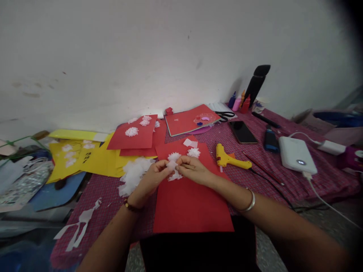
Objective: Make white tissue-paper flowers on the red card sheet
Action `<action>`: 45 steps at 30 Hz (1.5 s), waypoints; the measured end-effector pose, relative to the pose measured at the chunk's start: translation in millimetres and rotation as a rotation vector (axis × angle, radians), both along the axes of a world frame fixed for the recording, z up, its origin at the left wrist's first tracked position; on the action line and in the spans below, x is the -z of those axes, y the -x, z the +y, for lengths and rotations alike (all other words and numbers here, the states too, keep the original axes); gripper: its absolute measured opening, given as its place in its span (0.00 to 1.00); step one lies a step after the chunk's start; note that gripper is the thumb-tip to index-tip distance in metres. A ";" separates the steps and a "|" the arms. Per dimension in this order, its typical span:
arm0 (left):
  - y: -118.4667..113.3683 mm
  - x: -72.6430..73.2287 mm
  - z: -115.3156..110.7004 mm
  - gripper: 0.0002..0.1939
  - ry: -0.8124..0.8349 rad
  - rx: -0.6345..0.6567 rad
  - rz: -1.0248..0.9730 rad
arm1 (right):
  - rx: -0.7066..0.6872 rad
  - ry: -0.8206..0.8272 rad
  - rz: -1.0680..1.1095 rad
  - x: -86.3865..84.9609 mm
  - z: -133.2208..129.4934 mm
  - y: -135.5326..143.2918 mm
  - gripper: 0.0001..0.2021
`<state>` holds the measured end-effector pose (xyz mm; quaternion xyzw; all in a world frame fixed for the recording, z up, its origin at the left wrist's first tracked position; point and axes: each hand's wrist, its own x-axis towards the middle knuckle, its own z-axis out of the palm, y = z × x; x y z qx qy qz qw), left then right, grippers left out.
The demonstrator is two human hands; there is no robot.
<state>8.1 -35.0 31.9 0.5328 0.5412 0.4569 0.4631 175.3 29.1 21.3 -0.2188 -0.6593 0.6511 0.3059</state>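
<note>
Left grip (152, 176), right grip (196, 172) pinch white paper (171, 165); red sheet (193, 209), long axis toward wall (170, 56).

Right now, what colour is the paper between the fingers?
The paper is white, showing best in the head view.

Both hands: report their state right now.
Left hand: closed, pinching a white paper piece.
Right hand: closed, fingertips on the same white paper piece.

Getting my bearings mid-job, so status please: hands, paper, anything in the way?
Left hand and right hand pinching white paper over red sheet. White rosette just beyond right hand. Yellow glue gun off right, apart from both hands.
</note>
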 end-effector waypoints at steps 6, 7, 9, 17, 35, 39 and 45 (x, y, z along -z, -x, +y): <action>6.2 3.7 2.3 0.15 -0.084 -0.130 0.037 | 0.109 -0.059 0.107 -5.5 2.3 -5.7 0.06; 7.6 4.4 2.6 0.15 -0.087 -0.162 0.042 | 0.127 -0.070 0.146 -7.3 3.3 -7.4 0.08; 9.2 5.1 2.7 0.16 -0.091 -0.203 0.058 | 0.105 -0.089 0.210 -11.1 4.9 -10.6 0.10; 3.7 0.3 -0.2 0.12 -0.121 -0.164 0.040 | -0.033 -0.075 0.191 -13.9 4.1 -10.5 0.11; 12.6 -7.4 -5.7 0.06 -0.418 -0.113 0.418 | -0.006 0.203 0.313 -9.5 7.9 -8.4 0.09; 9.6 -10.7 -6.8 0.03 -0.502 -0.136 0.453 | -0.030 0.211 0.294 -10.0 8.1 -8.5 0.10; 2.9 -10.3 -7.6 0.06 -0.387 -0.216 0.312 | 0.010 0.149 0.229 -6.8 5.3 -6.1 0.20</action>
